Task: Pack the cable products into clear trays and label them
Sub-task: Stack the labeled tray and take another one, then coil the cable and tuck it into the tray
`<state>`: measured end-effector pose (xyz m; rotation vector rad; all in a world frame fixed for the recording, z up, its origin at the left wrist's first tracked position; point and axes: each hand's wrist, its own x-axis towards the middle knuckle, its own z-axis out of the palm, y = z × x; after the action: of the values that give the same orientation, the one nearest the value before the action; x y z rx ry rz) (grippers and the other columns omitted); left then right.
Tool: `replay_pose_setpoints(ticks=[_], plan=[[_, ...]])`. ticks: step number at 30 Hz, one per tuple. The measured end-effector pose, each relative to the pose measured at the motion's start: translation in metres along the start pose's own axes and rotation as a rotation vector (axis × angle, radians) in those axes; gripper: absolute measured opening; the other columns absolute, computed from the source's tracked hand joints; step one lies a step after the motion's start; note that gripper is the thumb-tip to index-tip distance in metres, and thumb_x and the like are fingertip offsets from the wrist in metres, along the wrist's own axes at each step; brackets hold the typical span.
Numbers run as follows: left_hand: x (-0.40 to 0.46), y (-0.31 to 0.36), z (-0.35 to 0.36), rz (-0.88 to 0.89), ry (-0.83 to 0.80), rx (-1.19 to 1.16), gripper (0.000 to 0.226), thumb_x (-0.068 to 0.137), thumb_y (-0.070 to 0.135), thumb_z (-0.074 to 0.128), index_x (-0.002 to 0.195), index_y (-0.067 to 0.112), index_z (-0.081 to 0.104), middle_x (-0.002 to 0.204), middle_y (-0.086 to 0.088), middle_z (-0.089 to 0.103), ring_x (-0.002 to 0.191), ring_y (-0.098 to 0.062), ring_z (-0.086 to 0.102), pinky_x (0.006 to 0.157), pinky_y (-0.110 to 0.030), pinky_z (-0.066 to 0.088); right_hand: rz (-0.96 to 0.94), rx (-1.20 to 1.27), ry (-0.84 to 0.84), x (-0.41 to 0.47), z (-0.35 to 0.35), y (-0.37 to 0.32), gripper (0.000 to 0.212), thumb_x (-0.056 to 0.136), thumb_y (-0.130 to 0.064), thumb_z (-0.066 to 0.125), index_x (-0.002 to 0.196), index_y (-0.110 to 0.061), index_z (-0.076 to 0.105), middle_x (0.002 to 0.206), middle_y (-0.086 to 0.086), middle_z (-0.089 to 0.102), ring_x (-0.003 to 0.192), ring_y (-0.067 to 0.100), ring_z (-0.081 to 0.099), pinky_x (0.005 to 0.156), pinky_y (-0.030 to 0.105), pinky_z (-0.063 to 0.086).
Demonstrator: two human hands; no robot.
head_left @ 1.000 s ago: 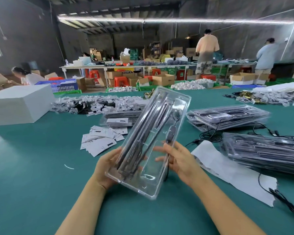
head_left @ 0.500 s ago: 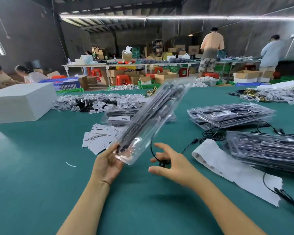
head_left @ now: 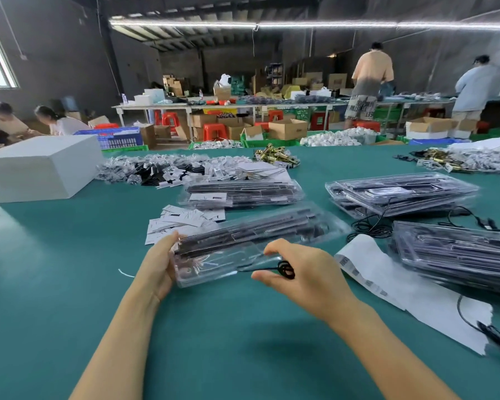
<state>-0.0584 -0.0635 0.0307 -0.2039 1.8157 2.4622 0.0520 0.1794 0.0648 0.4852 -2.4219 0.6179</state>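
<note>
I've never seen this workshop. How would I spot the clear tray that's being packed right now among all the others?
Start at the big green table and look to its near edge, where two hands meet. The tray lies between them, gripped at its near end by the left hand. Unlike the stacked trays behind and to the right, it is single, with a thin black cable trailing out.

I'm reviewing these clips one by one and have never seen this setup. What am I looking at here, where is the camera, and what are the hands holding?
There is no machine here: a person works with bare hands, filmed by a wide-angle camera worn on the head, looking forward and down. The left hand holds one end of a clear tray with dark cable parts inside. The right hand has its grip on a small coil of black cable beside the tray. On the green table lie stacks of filled trays, a pile of small white labels, a strip of label backing paper and a white box. Other people work in the background.
</note>
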Motion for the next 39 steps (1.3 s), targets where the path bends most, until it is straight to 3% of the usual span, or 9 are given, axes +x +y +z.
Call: replay_pose_setpoints(ticks=[8, 14, 16, 20, 23, 28, 33, 36, 39], plan=[[0.009, -0.006, -0.007, 0.209, 0.386, 0.621, 0.036, 0.101, 0.038, 0.036, 0.097, 0.01, 0.058, 0.087, -0.009, 0.057, 0.077, -0.028, 0.053, 0.066, -0.034, 0.035, 0.358, 0.592, -0.178, 0.002, -0.008, -0.008, 0.045, 0.065, -0.048, 0.082, 0.087, -0.026, 0.051, 0.072, -0.01, 0.05, 0.061, 0.002, 0.042, 0.057, 0.015, 0.038], [-0.009, -0.01, 0.01, 0.54, 0.662, 1.161, 0.027, 0.097, 0.015, 0.045, 0.091, -0.001, 0.066, 0.092, -0.022, 0.066, 0.085, -0.04, 0.051, 0.071, -0.039, 0.034, 0.532, 1.162, -0.22, 0.005, -0.012, 0.013, 0.023, 0.08, -0.001, 0.065, 0.097, -0.006, 0.051, 0.086, 0.011, 0.055, 0.064, 0.018, 0.06, 0.064, 0.025, 0.051], [-0.024, -0.004, 0.029, 0.765, 0.558, 1.081, 0.025, 0.095, 0.019, 0.052, 0.096, 0.003, 0.071, 0.096, -0.015, 0.071, 0.093, -0.039, 0.056, 0.078, -0.039, 0.038, 0.586, 1.236, -0.135, 0.004, -0.009, 0.02, 0.019, 0.085, 0.008, 0.061, 0.097, -0.002, 0.051, 0.084, 0.014, 0.062, 0.067, 0.024, 0.065, 0.064, 0.028, 0.054], [-0.059, -0.004, 0.075, 0.841, -0.224, 0.961, 0.038, 0.091, 0.034, 0.051, 0.121, 0.015, 0.064, 0.112, 0.008, 0.065, 0.105, -0.009, 0.056, 0.092, -0.023, 0.039, 0.688, 1.344, -0.018, 0.003, 0.001, 0.029, 0.022, 0.078, 0.002, 0.066, 0.096, -0.001, 0.053, 0.083, 0.016, 0.071, 0.068, 0.028, 0.07, 0.058, 0.028, 0.056], [-0.073, -0.019, 0.097, 0.707, -0.487, 0.834, 0.037, 0.096, 0.016, 0.055, 0.132, 0.015, 0.054, 0.108, 0.007, 0.066, 0.087, -0.007, 0.064, 0.084, -0.018, 0.047, 0.705, 1.285, -0.036, 0.001, 0.006, 0.031, 0.024, 0.078, -0.008, 0.068, 0.096, -0.003, 0.053, 0.08, 0.015, 0.072, 0.063, 0.024, 0.07, 0.052, 0.027, 0.054], [-0.072, -0.027, 0.089, 0.633, -0.275, 0.643, 0.027, 0.092, 0.001, 0.057, 0.105, 0.023, 0.065, 0.078, 0.011, 0.068, 0.063, 0.003, 0.058, 0.064, -0.008, 0.04, 0.643, 1.168, -0.109, 0.003, 0.01, 0.031, 0.023, 0.089, -0.029, 0.06, 0.096, -0.008, 0.055, 0.084, 0.013, 0.073, 0.059, 0.029, 0.069, 0.049, 0.028, 0.053], [-0.058, -0.022, 0.076, 0.497, -0.089, 0.383, 0.028, 0.094, 0.003, 0.054, 0.093, 0.028, 0.067, 0.074, 0.008, 0.07, 0.058, -0.006, 0.052, 0.057, -0.018, 0.043, 0.451, 0.546, -0.233, -0.002, 0.01, 0.036, 0.022, 0.077, -0.058, 0.065, 0.092, -0.043, 0.06, 0.078, -0.008, 0.072, 0.064, 0.01, 0.064, 0.06, 0.02, 0.05], [-0.055, -0.023, 0.07, 0.446, 0.025, 0.425, 0.03, 0.094, 0.006, 0.052, 0.097, 0.033, 0.065, 0.086, 0.002, 0.071, 0.067, -0.014, 0.056, 0.068, -0.034, 0.048, 0.396, 0.379, -0.141, -0.005, 0.015, 0.038, 0.012, 0.082, -0.041, 0.069, 0.091, -0.038, 0.062, 0.073, -0.01, 0.067, 0.068, 0.006, 0.059, 0.069, 0.025, 0.049], [-0.058, -0.025, 0.069, 0.865, 0.128, 0.863, 0.046, 0.087, -0.002, 0.046, 0.118, 0.028, 0.064, 0.124, -0.006, 0.058, 0.104, -0.024, 0.057, 0.094, -0.047, 0.046, 0.271, 0.235, -0.012, -0.004, 0.014, 0.035, 0.008, 0.09, -0.027, 0.062, 0.096, -0.022, 0.065, 0.069, -0.015, 0.057, 0.068, 0.001, 0.05, 0.061, 0.014, 0.035]])
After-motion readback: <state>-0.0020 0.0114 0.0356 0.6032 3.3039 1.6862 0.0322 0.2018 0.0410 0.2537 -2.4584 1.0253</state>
